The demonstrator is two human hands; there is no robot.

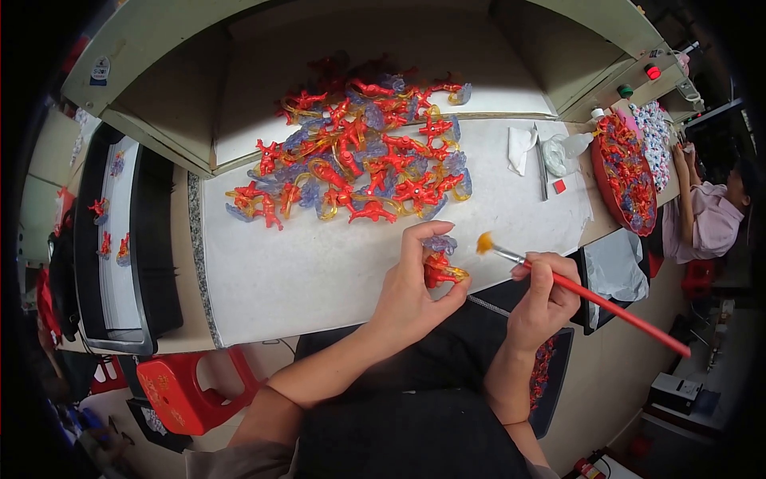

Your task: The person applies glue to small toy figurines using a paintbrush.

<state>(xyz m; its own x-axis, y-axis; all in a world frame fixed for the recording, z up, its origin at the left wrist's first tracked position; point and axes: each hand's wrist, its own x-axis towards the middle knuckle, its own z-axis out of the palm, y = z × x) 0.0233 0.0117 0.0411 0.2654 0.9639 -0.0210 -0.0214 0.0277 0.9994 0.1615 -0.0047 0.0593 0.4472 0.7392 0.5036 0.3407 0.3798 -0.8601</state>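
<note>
Between the thumb and fingers of my left hand [411, 291] is a small red plastic figurine [439, 270] with translucent purple and yellow parts. My right hand [544, 303] grips a paintbrush [590, 297] with a long red handle, a metal collar and yellowish bristles. The bristle tip points left, a short gap away from the figurine. Beyond my hands lies a heap of similar figurines [375, 172], red with purple and yellow pieces, spread over white paper [279, 279] on the bench.
A red tray [600, 180] full of figurines stands at the right, near a crumpled tissue [523, 150] and a clear plastic bag [558, 156]. At left, a black bin [148, 327] borders a conveyor carrying several figurines. A red stool [171, 391] sits below. Another person [710, 219] works at far right.
</note>
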